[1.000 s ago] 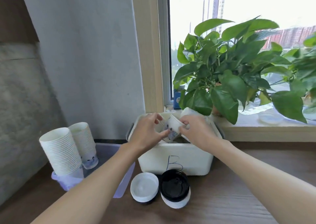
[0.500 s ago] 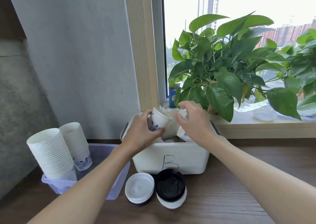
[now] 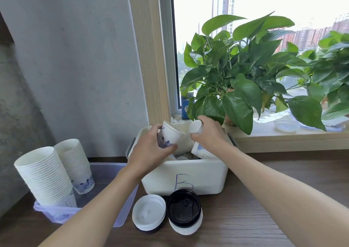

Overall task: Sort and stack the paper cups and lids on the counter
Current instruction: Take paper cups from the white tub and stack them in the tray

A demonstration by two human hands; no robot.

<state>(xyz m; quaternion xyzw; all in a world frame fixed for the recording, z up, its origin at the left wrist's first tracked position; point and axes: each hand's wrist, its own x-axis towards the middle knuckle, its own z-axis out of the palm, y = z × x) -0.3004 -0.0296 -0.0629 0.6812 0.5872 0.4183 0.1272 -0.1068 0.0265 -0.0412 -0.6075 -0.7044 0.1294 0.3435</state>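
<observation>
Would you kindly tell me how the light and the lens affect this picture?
Head view: sky in the window is blown out white; the wooden frame leans from wide-angle distortion; the cup in the left hand is evenly lit and sharp; the grey wall looks dimmer.

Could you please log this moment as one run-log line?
left hand: grips printed paper cup | right hand: grips second cup | place: over bin marked B | cup stacks: in tray

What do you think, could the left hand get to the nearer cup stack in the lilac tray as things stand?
Probably yes. The left hand grips a paper cup above the white bin, yet the way across the lilac tray to the nearer cup stack looks free, its open top uncovered.
</observation>
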